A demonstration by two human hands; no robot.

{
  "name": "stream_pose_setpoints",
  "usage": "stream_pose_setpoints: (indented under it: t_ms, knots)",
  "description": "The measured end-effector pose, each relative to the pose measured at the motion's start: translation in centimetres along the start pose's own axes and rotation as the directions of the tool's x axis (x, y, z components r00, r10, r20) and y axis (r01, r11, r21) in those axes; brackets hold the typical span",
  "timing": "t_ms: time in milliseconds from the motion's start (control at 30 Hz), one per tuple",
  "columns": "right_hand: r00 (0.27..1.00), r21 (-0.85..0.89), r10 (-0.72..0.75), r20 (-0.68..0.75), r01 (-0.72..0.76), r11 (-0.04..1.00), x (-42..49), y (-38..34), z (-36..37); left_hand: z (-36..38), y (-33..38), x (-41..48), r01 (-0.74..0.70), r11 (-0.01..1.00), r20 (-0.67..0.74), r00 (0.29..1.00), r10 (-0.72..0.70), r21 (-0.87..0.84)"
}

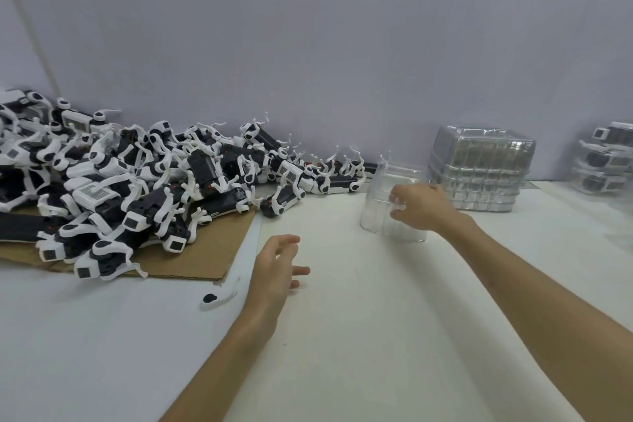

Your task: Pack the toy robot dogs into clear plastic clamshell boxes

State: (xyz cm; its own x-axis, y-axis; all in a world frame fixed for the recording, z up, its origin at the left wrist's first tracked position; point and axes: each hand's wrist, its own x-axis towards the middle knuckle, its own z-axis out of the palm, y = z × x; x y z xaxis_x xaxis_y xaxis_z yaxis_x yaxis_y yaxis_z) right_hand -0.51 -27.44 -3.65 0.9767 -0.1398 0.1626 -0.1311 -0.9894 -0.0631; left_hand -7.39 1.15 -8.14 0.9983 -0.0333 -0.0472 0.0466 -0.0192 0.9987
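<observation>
On my feed the right hand (421,207) grips an empty clear plastic clamshell box (380,212), with its fingers curled over the box's right side. The box is well right of the brown cardboard sheet (212,250). I cannot tell whether it rests on the white table (376,336) or hangs just above it.

The left hand (277,271) hovers just right of the cardboard's near corner, fingers spread and loose, holding nothing.

A heap of black-and-white toy robot dogs (120,181) covers the cardboard and spills off its far right edge along the wall. A loose white leg part with a black disc (219,296) lies just in front of the cardboard. Far right of it stands a stack of empty clear clamshell boxes (479,171), and beyond that a pile of filled boxes (606,158).
</observation>
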Motion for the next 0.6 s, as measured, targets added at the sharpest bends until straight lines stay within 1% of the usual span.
stream_pose_setpoints:
  t_ms: [100, 167, 267, 367, 433, 500, 533, 600]
  knots:
    - [0.994, 0.073, -0.019, -0.105, 0.027, 0.997, -0.1, -0.5, 0.3, -0.1, 0.2, -0.1, 0.039, 0.999, 0.027, 0.999, -0.038, -0.026]
    - [0.982, 0.170, -0.012, -0.189, 0.044, 0.984, -0.7, -1.3, 0.4, -0.2, 0.3, -0.2, 0.067, 0.997, 0.071, 0.995, -0.064, -0.040]
    - [0.957, 0.341, 0.030, -0.289, 0.074, 0.937, -2.2, -2.7, 0.2, -0.3, 0.2, -0.4, 0.101, 0.994, 0.148, 0.984, -0.094, -0.039]
    - [0.915, 0.450, 0.057, -0.399, 0.141, 0.882, -4.4, -4.1, 0.4, -0.2, -0.1, -0.5, 0.125, 0.992, 0.205, 0.972, -0.116, -0.035]
    - [0.857, 0.461, 0.072, -0.511, 0.201, 0.864, -5.9, -5.1, 0.5, -0.1, -0.2, -0.5, 0.138, 0.989, 0.228, 0.966, -0.123, -0.047]
    - [0.778, 0.421, 0.079, -0.623, 0.249, 0.872, -7.4, -6.0, 0.7, 0.1, -0.3, -0.3, 0.144, 0.986, 0.234, 0.965, -0.121, -0.082]
    - [0.739, 0.391, 0.068, -0.670, 0.274, 0.879, -8.1, -6.5, 0.8, 0.1, -0.4, -0.3, 0.140, 0.984, 0.230, 0.967, -0.112, -0.107]
    - [0.662, 0.301, -0.005, -0.749, 0.347, 0.889, -9.5, -7.5, 1.3, 0.2, -0.3, 0.0, 0.124, 0.975, 0.204, 0.975, -0.086, -0.184]
